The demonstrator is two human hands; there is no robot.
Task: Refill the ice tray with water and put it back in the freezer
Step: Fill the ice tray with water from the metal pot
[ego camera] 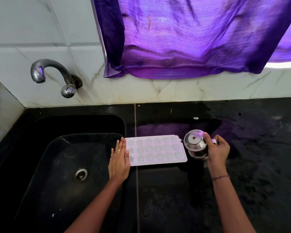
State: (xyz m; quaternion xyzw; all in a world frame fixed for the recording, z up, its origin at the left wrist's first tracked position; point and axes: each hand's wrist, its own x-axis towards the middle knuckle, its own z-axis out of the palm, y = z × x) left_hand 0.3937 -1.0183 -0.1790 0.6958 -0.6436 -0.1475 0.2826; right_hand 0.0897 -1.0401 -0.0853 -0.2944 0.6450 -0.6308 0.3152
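Ice tray [155,149], fill unclear; left fingers [122,145] flat together on end; right fingers [207,140] grip lidded jug [194,142].

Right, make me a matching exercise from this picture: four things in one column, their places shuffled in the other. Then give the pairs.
Things:
1. tray
2. jug
3. tap
4. curtain

Places:
A. on the wall above the sink
B. gripped by the right hand
C. draped over the ledge
D. flat on the counter, left hand against its end

Pairs: 1-D, 2-B, 3-A, 4-C
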